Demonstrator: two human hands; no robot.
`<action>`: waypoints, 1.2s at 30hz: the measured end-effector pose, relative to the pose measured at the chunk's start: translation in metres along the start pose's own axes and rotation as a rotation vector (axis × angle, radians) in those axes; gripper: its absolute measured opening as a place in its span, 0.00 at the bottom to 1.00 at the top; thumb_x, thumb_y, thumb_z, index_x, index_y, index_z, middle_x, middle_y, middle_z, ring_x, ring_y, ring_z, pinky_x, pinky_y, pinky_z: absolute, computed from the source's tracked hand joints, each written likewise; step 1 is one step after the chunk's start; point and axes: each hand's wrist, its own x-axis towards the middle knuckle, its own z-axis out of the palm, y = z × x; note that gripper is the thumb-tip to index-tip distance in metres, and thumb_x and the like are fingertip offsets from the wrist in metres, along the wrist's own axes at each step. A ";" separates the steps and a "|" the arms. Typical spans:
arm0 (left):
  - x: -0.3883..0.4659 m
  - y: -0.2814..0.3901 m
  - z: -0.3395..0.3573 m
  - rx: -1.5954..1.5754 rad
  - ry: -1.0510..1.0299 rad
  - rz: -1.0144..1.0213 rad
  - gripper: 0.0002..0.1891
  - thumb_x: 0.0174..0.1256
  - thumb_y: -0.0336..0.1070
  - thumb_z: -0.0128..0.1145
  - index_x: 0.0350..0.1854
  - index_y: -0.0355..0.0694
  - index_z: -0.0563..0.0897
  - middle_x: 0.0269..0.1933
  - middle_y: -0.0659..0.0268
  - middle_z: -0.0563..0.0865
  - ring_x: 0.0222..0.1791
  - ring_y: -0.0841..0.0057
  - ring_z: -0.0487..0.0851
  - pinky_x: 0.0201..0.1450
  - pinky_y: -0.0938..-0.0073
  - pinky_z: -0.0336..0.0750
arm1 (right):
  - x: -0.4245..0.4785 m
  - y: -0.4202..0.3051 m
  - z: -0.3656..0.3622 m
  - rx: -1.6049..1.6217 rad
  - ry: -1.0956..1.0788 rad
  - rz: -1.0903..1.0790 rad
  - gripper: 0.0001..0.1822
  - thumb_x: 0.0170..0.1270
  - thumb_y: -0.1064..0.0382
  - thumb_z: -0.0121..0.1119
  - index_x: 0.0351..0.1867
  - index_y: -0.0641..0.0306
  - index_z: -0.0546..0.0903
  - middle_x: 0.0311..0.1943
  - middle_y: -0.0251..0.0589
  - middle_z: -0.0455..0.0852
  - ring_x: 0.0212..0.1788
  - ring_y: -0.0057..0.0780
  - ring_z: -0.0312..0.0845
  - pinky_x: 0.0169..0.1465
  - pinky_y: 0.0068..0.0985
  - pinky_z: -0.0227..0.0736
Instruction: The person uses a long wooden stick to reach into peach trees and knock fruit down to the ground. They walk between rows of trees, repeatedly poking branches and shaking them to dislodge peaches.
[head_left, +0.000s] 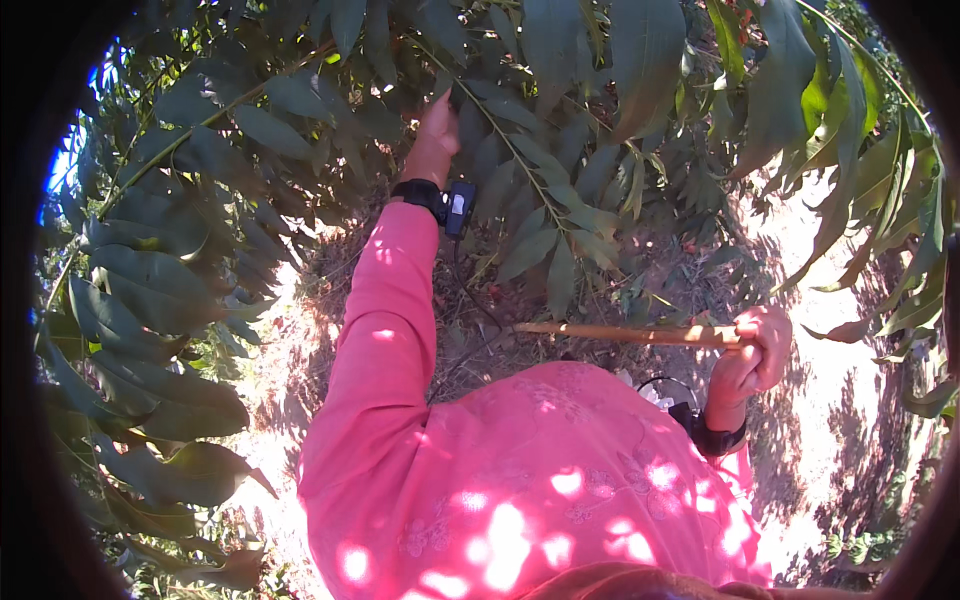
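My left hand (436, 131) is raised at arm's length into the foliage of a tree with long, pointed leaves, like a peach tree's. Leaves and shade cover most of its fingers, so whether they hold anything is hidden. Just right of it a leafy shoot (517, 154) slants down. At the right, my right hand (761, 349) is closed around the thick end of a wooden stick (626, 333). The stick lies nearly level in front of my body, its thinner end pointing left. Both wrists wear black straps, and a small black device (459, 210) is fixed to the left one.
Leafy branches (157, 277) hang close on the left, and more leaves (847, 142) droop at the upper right. A black cable (469, 289) runs down from the left wrist device. Dry grass and sunlit soil (810, 435) lie below.
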 end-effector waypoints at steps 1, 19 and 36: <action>-0.010 -0.001 0.017 0.027 -0.034 0.014 0.17 0.61 0.44 0.57 0.48 0.41 0.77 0.45 0.64 0.82 0.44 0.68 0.80 0.47 0.64 0.75 | 0.000 -0.001 -0.001 -0.005 0.009 0.025 0.09 0.48 0.75 0.38 0.27 0.69 0.72 0.26 0.44 0.72 0.29 0.33 0.69 0.32 0.25 0.66; -0.103 -0.051 -0.032 0.713 0.230 0.264 0.09 0.60 0.38 0.55 0.32 0.36 0.79 0.28 0.65 0.81 0.24 0.76 0.78 0.27 0.73 0.75 | -0.001 0.011 -0.004 0.007 0.068 0.038 0.06 0.45 0.75 0.39 0.21 0.68 0.70 0.22 0.41 0.71 0.26 0.34 0.69 0.33 0.32 0.68; -0.308 -0.036 -0.196 1.211 0.253 0.043 0.17 0.51 0.36 0.61 0.43 0.34 0.76 0.31 0.65 0.82 0.27 0.82 0.79 0.30 0.80 0.75 | 0.026 0.006 0.037 0.260 -0.055 -0.152 0.10 0.46 0.78 0.39 0.27 0.68 0.72 0.22 0.43 0.71 0.26 0.36 0.67 0.30 0.29 0.66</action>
